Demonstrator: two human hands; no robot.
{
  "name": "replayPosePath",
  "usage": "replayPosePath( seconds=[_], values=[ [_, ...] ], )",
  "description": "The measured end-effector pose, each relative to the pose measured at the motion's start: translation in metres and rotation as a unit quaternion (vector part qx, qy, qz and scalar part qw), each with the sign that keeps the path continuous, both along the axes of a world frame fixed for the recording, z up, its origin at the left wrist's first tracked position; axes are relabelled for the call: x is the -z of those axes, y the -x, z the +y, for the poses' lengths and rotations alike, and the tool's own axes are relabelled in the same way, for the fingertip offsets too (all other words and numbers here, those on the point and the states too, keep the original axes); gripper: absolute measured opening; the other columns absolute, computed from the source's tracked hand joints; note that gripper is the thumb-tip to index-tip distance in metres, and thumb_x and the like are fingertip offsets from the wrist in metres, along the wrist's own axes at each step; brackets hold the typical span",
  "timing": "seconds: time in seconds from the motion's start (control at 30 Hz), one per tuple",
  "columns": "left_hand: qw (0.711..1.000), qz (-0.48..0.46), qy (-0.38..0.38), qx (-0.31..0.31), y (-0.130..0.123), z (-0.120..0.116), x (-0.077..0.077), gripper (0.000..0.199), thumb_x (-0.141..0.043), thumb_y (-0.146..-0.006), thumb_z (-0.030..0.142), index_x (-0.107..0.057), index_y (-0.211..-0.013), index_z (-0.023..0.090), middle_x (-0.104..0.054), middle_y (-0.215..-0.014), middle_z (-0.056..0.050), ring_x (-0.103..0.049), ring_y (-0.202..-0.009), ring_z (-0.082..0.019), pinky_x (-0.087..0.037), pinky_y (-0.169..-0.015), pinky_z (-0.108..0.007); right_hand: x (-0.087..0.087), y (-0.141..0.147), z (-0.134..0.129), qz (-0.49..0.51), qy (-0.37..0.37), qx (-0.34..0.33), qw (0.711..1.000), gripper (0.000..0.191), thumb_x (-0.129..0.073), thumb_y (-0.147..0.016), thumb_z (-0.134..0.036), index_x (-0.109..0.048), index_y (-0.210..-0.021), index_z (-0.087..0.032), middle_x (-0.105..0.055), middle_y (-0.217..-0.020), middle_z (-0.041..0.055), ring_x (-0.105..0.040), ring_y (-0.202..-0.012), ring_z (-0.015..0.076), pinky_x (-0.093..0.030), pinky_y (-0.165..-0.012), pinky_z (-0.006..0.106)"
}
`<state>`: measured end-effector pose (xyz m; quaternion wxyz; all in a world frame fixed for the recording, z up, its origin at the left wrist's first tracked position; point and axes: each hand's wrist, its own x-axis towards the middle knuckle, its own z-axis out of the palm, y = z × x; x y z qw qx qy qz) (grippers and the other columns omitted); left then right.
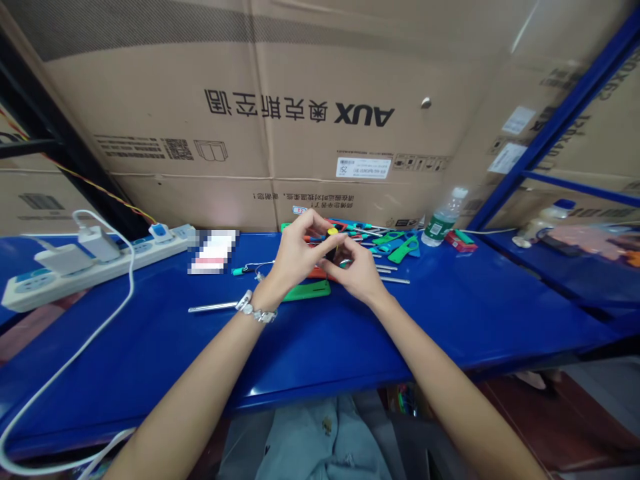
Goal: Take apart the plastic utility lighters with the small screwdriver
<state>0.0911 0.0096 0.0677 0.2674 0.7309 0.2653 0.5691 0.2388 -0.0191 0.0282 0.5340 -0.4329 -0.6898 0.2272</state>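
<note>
Small yellow-topped black piece (333,231) we are pinching in left hand (299,252) and right hand (361,270), seemingly midway, remainder unclear

The bench (450,320) has a smooth, glossy surface with bright reflections. The large carton (300,57) is matt cardboard, creased. The rod (213,307) and the bracelet (259,315) are shiny metal. The yellow-topped piece (333,231) looks like plastic; the power strip (145,251) is smooth plastic, the bottle (440,227) clear, glossy plastic, the trousers (310,447) matt, wrinkled cloth.
</note>
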Motion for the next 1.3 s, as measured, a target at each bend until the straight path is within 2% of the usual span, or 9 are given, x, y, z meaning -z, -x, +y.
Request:
replayPosePath(
  seconds=[0.1,0.3,0.47,0.67,0.8,0.93,1.07,1.2,1.3],
  values=[
    [1.0,0.009,-0.021,-0.021,-0.003,0.0,0.0,0.027,-0.08,-0.082,0.041,-0.065,-0.09,0.02,-0.072,-0.092,-0.005,-0.067,-0.083,-0.017,-0.055,-0.079,-0.032,0.002,0.001,0.002,0.022,-0.006,0.026,0.999,0.029,-0.077,-0.08,-0.044,-0.06,-0.078,-0.021,-0.058,-0.066,-0.0012,-0.05,-0.06,0.015,-0.043,-0.06,0.03],
    [0.993,0.08,0.005,0.092,0.005,-0.003,-0.003,0.025,-0.059,-0.099,0.036,-0.071,-0.115,0.021,-0.074,-0.117,-0.01,-0.07,-0.103,-0.021,-0.057,-0.09,-0.036,-0.002,-0.007,0.0,0.013,0.049,-0.061,0.997,0.03,-0.066,-0.09,-0.049,-0.066,-0.095,-0.02,-0.07,-0.08,0.0041,-0.062,-0.067,0.019,-0.05,-0.065,0.033],
    [0.998,0.027,0.001,0.052,0.005,-0.002,0.001,0.018,-0.067,-0.094,0.033,-0.072,-0.106,0.02,-0.076,-0.105,-0.007,-0.071,-0.097,-0.019,-0.057,-0.089,-0.034,0.0,-0.003,0.0,0.019,0.012,-0.041,0.999,0.032,-0.068,-0.089,-0.047,-0.063,-0.108,-0.021,-0.071,-0.092,0.0051,-0.064,-0.074,0.0189,-0.053,-0.07,0.033],
    [1.0,0.015,-0.005,0.016,0.0,-0.002,0.001,0.013,-0.072,-0.089,0.03,-0.069,-0.098,0.021,-0.075,-0.098,-0.005,-0.07,-0.089,-0.017,-0.056,-0.081,-0.031,0.002,-0.002,0.002,0.043,0.011,-0.003,0.999,0.035,-0.075,-0.081,-0.047,-0.051,-0.073,-0.023,-0.058,-0.066,-0.0015,-0.055,-0.062,0.0157,-0.049,-0.063,0.031],
    [0.999,0.037,-0.02,-0.029,0.008,-0.003,0.002,0.014,-0.067,-0.093,0.033,-0.067,-0.1,0.02,-0.073,-0.096,-0.005,-0.067,-0.084,-0.016,-0.054,-0.074,-0.03,0.002,-0.006,0.0,0.029,0.027,-0.028,0.999,0.026,-0.071,-0.084,-0.046,-0.06,-0.084,-0.022,-0.066,-0.074,0.0021,-0.062,-0.068,0.0181,-0.051,-0.065,0.032],
    [0.982,0.173,-0.044,-0.055,0.031,-0.009,0.021,0.012,-0.061,-0.092,0.026,-0.062,-0.082,0.02,-0.069,-0.079,-0.003,-0.064,-0.073,-0.018,-0.052,-0.069,-0.032,0.005,-0.011,0.0,0.034,0.065,-0.042,0.996,0.026,-0.067,-0.086,-0.042,-0.065,-0.1,-0.02,-0.075,-0.088,0.0076,-0.068,-0.073,0.0208,-0.053,-0.063,0.033],
    [0.938,0.337,-0.063,-0.044,0.047,-0.018,0.048,0.016,-0.071,-0.088,0.035,-0.07,-0.095,0.021,-0.072,-0.095,-0.008,-0.067,-0.09,-0.027,-0.053,-0.081,-0.043,0.006,-0.005,0.003,0.07,0.097,-0.04,0.992,0.025,-0.068,-0.083,-0.043,-0.065,-0.089,-0.019,-0.074,-0.083,0.0072,-0.065,-0.058,0.018,-0.05,-0.053,0.03],
    [0.919,0.389,-0.053,-0.03,0.045,-0.02,0.063,0.018,-0.069,-0.093,0.035,-0.074,-0.106,0.023,-0.072,-0.108,-0.01,-0.065,-0.107,-0.031,-0.049,-0.097,-0.05,0.0,0.007,0.008,0.087,0.1,-0.001,0.991,0.036,-0.075,-0.078,-0.053,-0.063,-0.073,-0.019,-0.065,-0.065,0.0018,-0.057,-0.05,0.0153,-0.043,-0.048,0.028],
    [0.926,0.377,-0.018,-0.004,0.042,-0.018,0.066,0.019,-0.065,-0.097,0.033,-0.075,-0.107,0.021,-0.071,-0.11,-0.01,-0.066,-0.106,-0.028,-0.051,-0.097,-0.044,-0.008,0.008,0.014,0.06,0.114,-0.008,0.992,0.04,-0.078,-0.076,-0.056,-0.062,-0.071,-0.02,-0.062,-0.06,0.0006,-0.058,-0.051,0.0162,-0.044,-0.048,0.029]
  ],
)
